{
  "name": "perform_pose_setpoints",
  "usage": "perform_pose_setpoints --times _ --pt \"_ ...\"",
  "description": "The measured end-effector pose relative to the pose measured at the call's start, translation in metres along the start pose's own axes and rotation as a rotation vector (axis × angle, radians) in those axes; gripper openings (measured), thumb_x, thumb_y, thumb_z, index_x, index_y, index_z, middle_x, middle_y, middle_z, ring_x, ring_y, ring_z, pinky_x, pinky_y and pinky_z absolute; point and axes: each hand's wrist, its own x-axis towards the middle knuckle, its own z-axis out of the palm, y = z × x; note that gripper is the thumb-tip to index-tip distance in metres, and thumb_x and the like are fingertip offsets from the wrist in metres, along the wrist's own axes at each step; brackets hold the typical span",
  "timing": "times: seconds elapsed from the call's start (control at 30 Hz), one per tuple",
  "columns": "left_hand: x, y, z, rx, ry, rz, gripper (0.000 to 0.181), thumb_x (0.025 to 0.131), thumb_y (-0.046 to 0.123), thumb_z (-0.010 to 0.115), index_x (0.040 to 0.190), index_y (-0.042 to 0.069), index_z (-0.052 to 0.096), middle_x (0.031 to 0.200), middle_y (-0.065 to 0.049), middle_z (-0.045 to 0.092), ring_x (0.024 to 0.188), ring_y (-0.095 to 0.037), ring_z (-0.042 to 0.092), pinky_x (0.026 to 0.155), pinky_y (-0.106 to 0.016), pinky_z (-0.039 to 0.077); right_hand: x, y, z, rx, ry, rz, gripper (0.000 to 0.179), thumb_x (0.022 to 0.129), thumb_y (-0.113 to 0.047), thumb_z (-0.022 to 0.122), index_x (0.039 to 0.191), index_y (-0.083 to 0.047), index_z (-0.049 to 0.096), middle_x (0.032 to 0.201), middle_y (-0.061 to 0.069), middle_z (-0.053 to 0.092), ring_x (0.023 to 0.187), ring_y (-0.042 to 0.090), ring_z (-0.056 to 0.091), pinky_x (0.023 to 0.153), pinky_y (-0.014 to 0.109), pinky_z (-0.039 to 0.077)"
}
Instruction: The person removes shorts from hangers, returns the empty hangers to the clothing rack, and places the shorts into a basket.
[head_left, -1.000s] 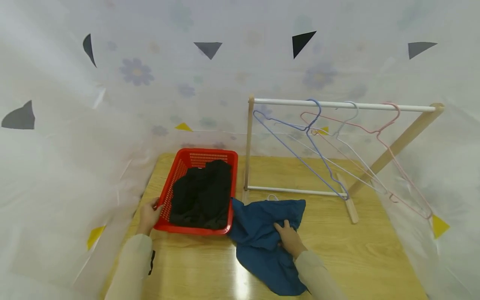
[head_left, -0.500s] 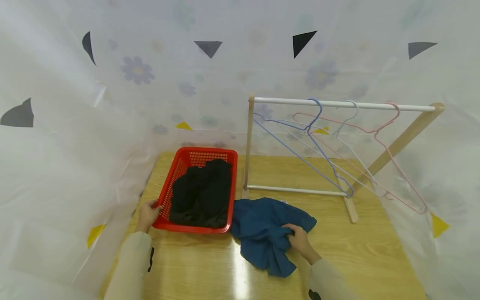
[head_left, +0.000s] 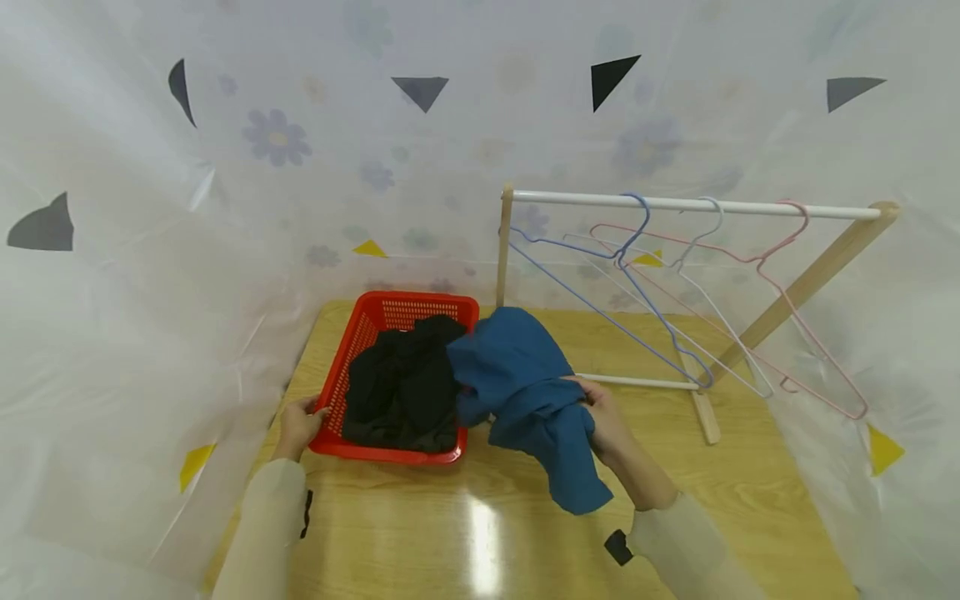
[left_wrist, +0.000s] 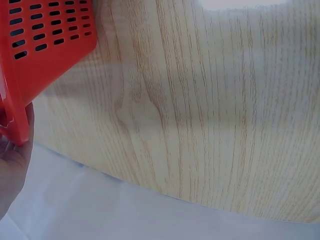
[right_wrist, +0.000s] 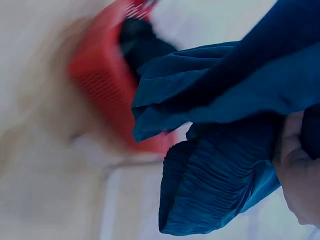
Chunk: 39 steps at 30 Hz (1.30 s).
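My left hand (head_left: 297, 427) grips the near left corner of a red plastic basket (head_left: 381, 456), thumb over the rim. In the left wrist view, fingers lie under the lip of the basket (left_wrist: 50, 60). Dark clothes (head_left: 408, 387) lie bunched inside it. My right hand (head_left: 603, 417) holds a crumpled blue garment (head_left: 517, 367), raised, its far left part overlapping the basket's right rim in the head view. The right wrist view shows a gathered, elastic-looking edge on the blue garment (right_wrist: 210, 185), with the thumb of the right hand (right_wrist: 297, 170) against the cloth.
Behind and to the right stands a wooden rack with a white rail (head_left: 577, 198). A blue hanger (head_left: 622, 254), a white hanger (head_left: 678, 265) and a pink hanger (head_left: 761, 260) hang on it. Pale sheeting (head_left: 480, 150) surrounds the wooden table (head_left: 420, 533).
My right hand has gathered up the blue garment from the tabletop and lifted it up and toward the basket. My left hand keeps its grip on the basket.
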Motion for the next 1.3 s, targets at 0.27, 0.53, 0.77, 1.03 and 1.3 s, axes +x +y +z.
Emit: perform_pose_setpoints --times 0.27,0.53,0.77,1.03,1.3 --pt "0.000 -0.004 -0.001 -0.040 0.018 -0.007 0.040 0.091 0.002 0.052 0.126 -0.018 0.045 0.120 -0.040 0.049 0.109 -0.048 0.051 0.089 -0.050 0.047 0.034 -0.051 0.071 0.074 0.037 -0.211 0.050 0.082 0.013 0.039 0.092 -0.026 0.069 0.093 -0.013 0.064 0.085 0.007 0.059 0.076 0.020 0.048" --pt "-0.003 -0.005 0.010 -0.064 0.035 0.020 0.038 0.090 0.001 0.055 0.123 -0.017 0.049 0.112 -0.038 0.054 0.100 -0.043 0.056 0.078 -0.040 0.052 0.090 -0.015 0.129 -0.085 0.181 -0.321 0.037 0.077 0.016 0.043 0.107 0.008 0.064 0.100 0.012 0.068 0.081 0.003 0.056 0.073 0.015 0.046" --pt "-0.008 -0.008 0.015 -0.075 0.025 0.028 0.037 0.089 -0.001 0.055 0.122 -0.017 0.050 0.111 -0.038 0.056 0.098 -0.043 0.058 0.077 -0.040 0.053 0.107 0.044 0.133 -0.473 0.072 -0.268 0.034 0.088 -0.002 0.057 0.122 0.000 0.059 0.121 0.024 0.057 0.112 0.033 0.054 0.096 0.039 0.045" --pt "-0.009 -0.005 0.013 -0.065 0.025 0.054 0.038 0.088 -0.002 0.055 0.122 -0.019 0.049 0.114 -0.039 0.054 0.103 -0.046 0.056 0.083 -0.047 0.051 0.099 0.076 0.134 -0.788 -0.421 -0.056 0.062 0.093 -0.015 0.055 0.146 -0.005 0.026 0.155 0.023 0.002 0.139 0.043 0.017 0.110 0.054 0.025" --pt "-0.007 -0.004 0.018 -0.062 0.029 0.084 0.037 0.088 -0.002 0.055 0.121 -0.019 0.050 0.110 -0.039 0.055 0.100 -0.046 0.056 0.081 -0.047 0.051 0.096 0.082 0.130 -0.814 -0.277 -0.185 0.055 0.091 -0.010 0.055 0.142 -0.003 0.036 0.153 0.023 0.015 0.132 0.045 0.032 0.105 0.055 0.032"
